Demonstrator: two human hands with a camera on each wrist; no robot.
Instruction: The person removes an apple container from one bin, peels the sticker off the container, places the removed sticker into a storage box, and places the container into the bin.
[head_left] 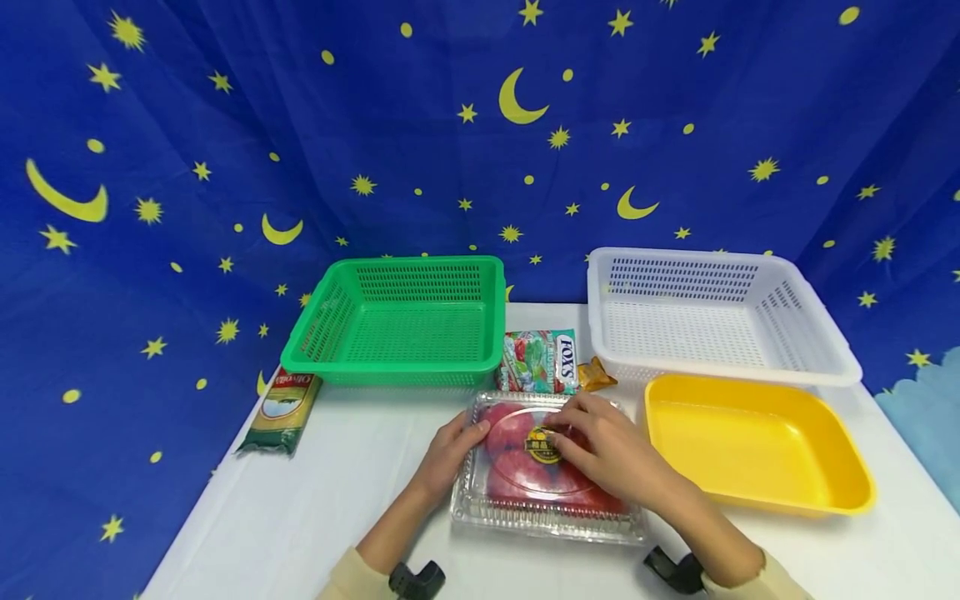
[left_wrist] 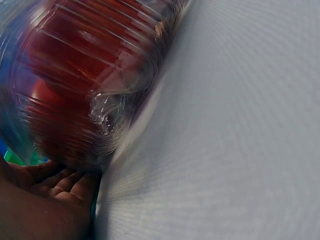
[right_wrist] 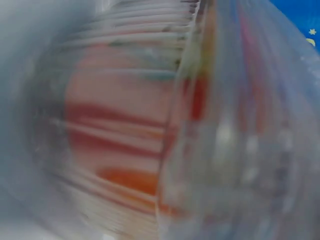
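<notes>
A clear plastic clamshell box (head_left: 551, 521) of red, round fruit sits at the front middle of the table, with a black-and-gold sticker (head_left: 542, 446) on its lid. My left hand (head_left: 447, 457) grips the box's left side, its thumb over the lid edge. In the left wrist view, the fingers (left_wrist: 65, 187) of that hand lie against the box's end. My right hand (head_left: 611, 450) rests over the lid's right part, fingers bent and fingertips at the sticker. The right wrist view is blurred and shows the box's ribbed side (right_wrist: 120, 115), with red inside.
Behind the box lie a Fox's candy bag (head_left: 536, 362) and a small golden-brown packet (head_left: 596, 375). A green basket (head_left: 405, 375) stands back left, a white basket (head_left: 720, 371) back right, and a yellow tub (head_left: 757, 450) right. An Olivoila packet (head_left: 283, 412) lies at the left edge.
</notes>
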